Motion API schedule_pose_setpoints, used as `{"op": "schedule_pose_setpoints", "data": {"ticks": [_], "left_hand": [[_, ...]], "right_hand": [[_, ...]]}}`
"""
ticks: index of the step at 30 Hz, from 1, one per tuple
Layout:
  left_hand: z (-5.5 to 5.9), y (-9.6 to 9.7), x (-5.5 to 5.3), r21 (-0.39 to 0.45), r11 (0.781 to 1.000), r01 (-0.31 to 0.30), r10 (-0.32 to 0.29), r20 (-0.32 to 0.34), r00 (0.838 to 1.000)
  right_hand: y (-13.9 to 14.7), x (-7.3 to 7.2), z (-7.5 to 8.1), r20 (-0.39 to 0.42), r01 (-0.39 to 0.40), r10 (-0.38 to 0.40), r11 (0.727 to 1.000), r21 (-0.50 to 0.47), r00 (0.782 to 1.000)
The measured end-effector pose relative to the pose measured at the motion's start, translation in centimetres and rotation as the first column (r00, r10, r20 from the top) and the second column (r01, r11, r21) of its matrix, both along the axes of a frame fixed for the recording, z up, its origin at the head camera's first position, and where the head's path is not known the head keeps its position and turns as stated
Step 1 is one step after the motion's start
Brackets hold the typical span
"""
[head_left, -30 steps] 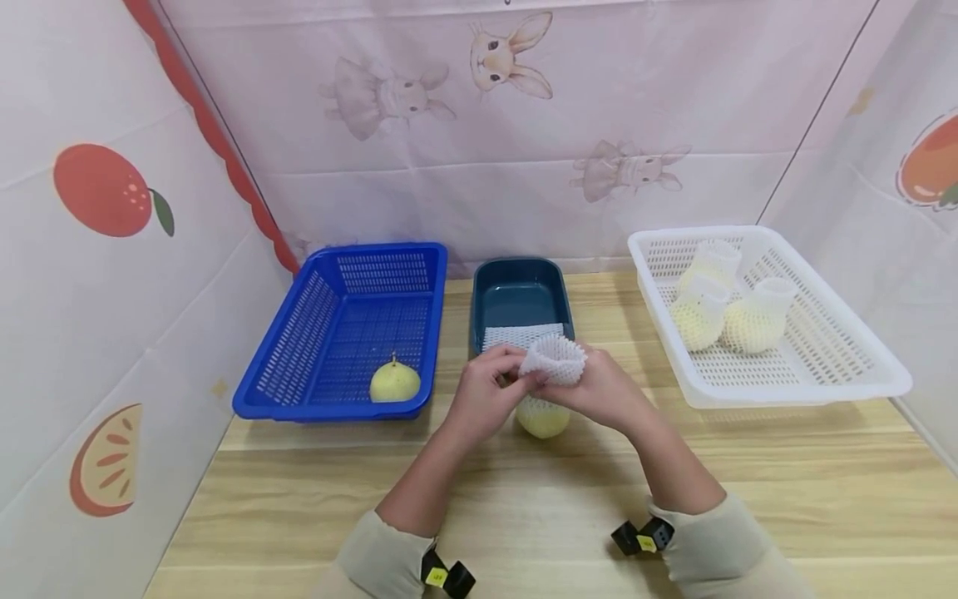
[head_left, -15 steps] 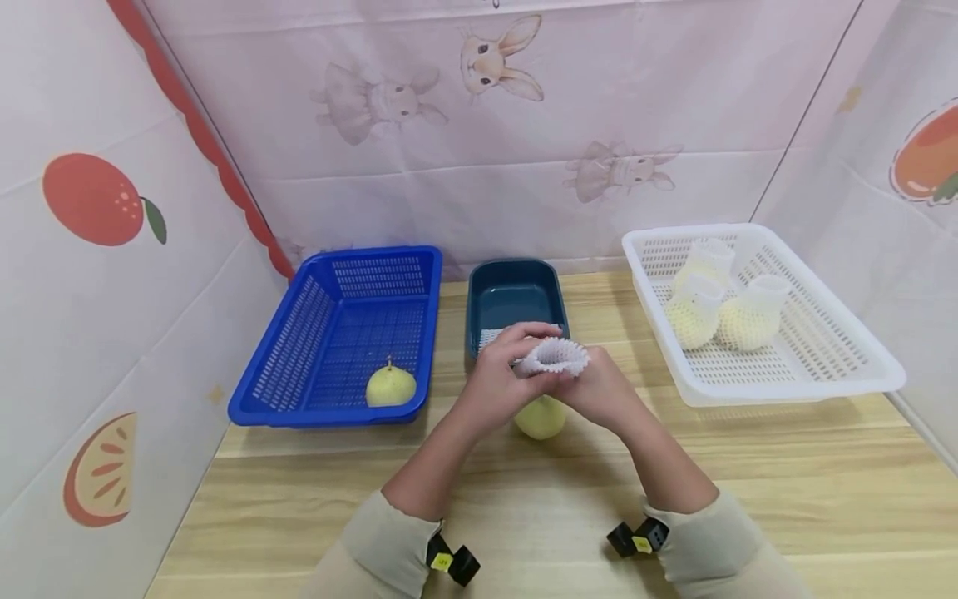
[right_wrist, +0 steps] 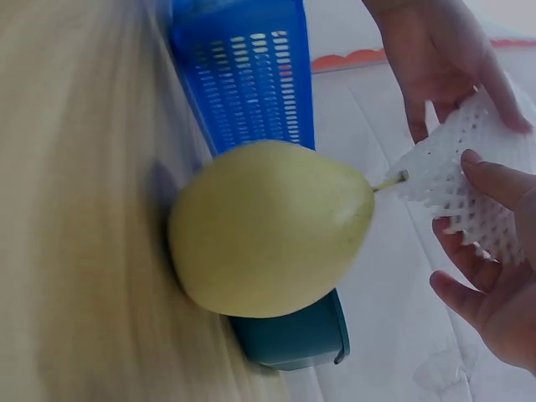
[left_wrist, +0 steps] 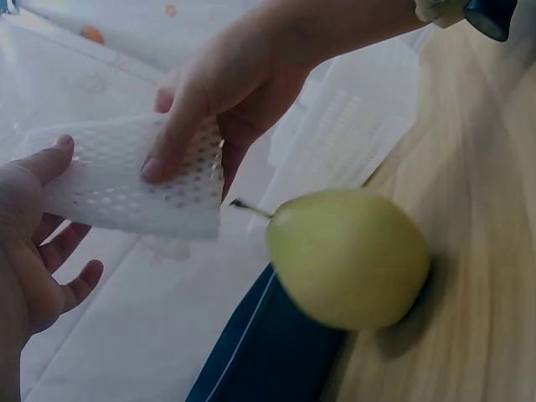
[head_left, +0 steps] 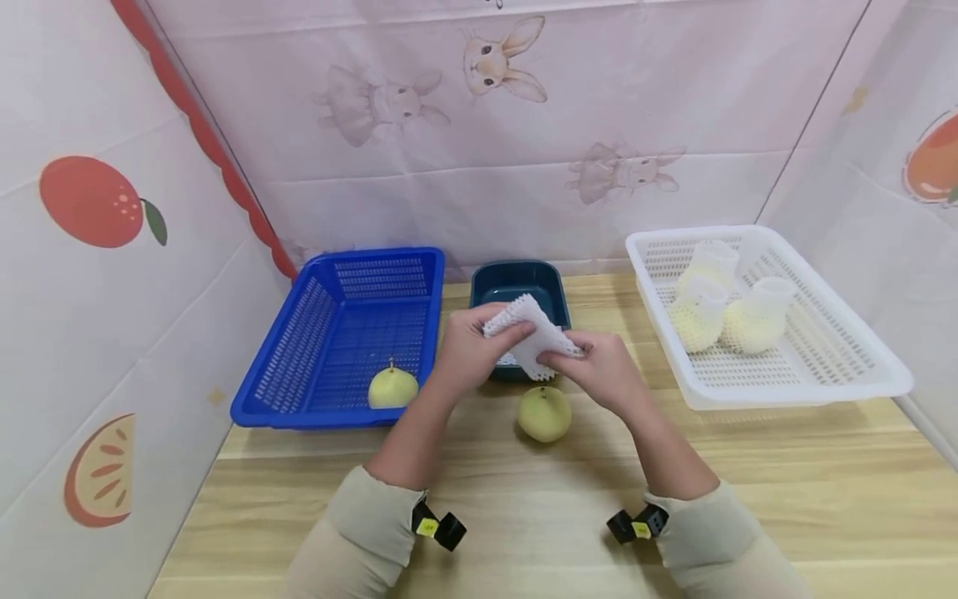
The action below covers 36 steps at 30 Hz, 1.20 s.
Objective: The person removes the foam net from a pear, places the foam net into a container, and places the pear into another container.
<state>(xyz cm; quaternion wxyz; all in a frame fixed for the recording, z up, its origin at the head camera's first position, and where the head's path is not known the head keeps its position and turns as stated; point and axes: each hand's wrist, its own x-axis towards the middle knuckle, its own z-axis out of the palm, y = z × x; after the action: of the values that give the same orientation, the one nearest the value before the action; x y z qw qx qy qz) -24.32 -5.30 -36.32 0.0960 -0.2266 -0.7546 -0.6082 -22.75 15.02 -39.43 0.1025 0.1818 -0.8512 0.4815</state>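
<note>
Standing stem-up on the table [head_left: 524, 507] below centre, the pear [head_left: 545, 414] is untouched, because the foam net [head_left: 544, 337] mid-frame is pinched on opposite sides by the left hand [head_left: 467, 349] and right hand [head_left: 604, 372], seemingly for steadiness.

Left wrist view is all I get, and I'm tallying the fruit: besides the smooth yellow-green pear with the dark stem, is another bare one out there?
Observer: Yes. The head view shows one more bare yellow-green pear, in the blue slotted plastic basket on the person's left.
Operator: And what's inside the white slotted plastic basket?
Observer: Three pale yellow pears in white foam nets, grouped toward its left side in the head view.
Operator: Does anything lie in the dark teal rectangular tray?
Observer: Some flat white foam netting does, at the near end; the white foam net sleeve in the hands hides part of the tray.
</note>
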Motion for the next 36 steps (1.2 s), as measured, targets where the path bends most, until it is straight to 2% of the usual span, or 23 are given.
{"op": "schedule_pose_setpoints", "data": {"ticks": [2,6,11,15,18,21,23,26,29,30,31,32,34,36], "left_hand": [[0.3,-0.5,-0.6,-0.011,0.999,-0.042,0.042,-0.005,0.999],[0.3,-1.3,-1.6,-0.008,0.993,-0.115,0.115,0.035,0.993],[-0.8,-1.2,-2.7,0.042,0.977,-0.209,0.202,0.127,0.971],[-2.5,-0.9,-3.9,0.057,0.947,-0.316,0.31,0.092,0.946],[-3.6,-0.6,-4.8,0.013,0.91,-0.413,0.412,0.054,0.909],[-4.4,-0.3,-5.1,-0.048,0.88,-0.473,0.475,0.058,0.878],[-4.7,-0.1,-5.1,-0.089,0.867,-0.491,0.497,0.061,0.866],[-5.3,0.2,-5.0,-0.165,0.854,-0.493,0.501,0.011,0.865],[-5.8,0.8,-5.0,-0.28,0.84,-0.466,0.459,-0.092,0.884],[-5.9,1.0,-5.0,-0.33,0.827,-0.454,0.439,-0.126,0.89],[-6.0,1.2,-5.0,-0.394,0.806,-0.442,0.416,-0.155,0.896],[-6.1,1.4,-5.1,-0.463,0.775,-0.429,0.389,-0.184,0.903],[-6.2,1.7,-5.3,-0.601,0.692,-0.399,0.333,-0.224,0.916],[-6.2,2.0,-5.6,-0.719,0.592,-0.363,0.272,-0.245,0.93]], "right_hand": [[0.2,-0.5,0.1,0.029,0.013,-0.012,1.0,-0.026,1.0],[0.7,-2.0,0.0,0.064,0.023,-0.018,0.997,-0.079,0.998],[1.3,-4.1,-0.5,0.114,0.035,-0.012,0.978,-0.204,0.993],[1.3,-5.4,-0.9,0.188,0.085,-0.024,0.942,-0.323,0.982],[1.1,-6.4,-1.3,0.226,0.141,-0.058,0.918,-0.371,0.972],[0.9,-7.4,-1.6,0.256,0.198,-0.109,0.915,-0.352,0.96],[1.0,-8.2,-1.8,0.27,0.232,-0.149,0.922,-0.309,0.951],[1.2,-9.3,-2.1,0.252,0.26,-0.207,0.945,-0.197,0.945],[1.2,-10.4,-2.2,0.219,0.252,-0.23,0.965,-0.076,0.948],[1.1,-10.8,-2.3,0.205,0.244,-0.231,0.969,-0.038,0.951],[0.9,-11.2,-2.3,0.197,0.236,-0.23,0.972,-0.01,0.953],[0.8,-11.6,-2.4,0.19,0.225,-0.224,0.974,0.018,0.956],[0.4,-12.3,-2.6,0.172,0.204,-0.213,0.977,0.068,0.962],[0.0,-12.9,-2.8,0.163,0.194,-0.209,0.976,0.104,0.964]]}}
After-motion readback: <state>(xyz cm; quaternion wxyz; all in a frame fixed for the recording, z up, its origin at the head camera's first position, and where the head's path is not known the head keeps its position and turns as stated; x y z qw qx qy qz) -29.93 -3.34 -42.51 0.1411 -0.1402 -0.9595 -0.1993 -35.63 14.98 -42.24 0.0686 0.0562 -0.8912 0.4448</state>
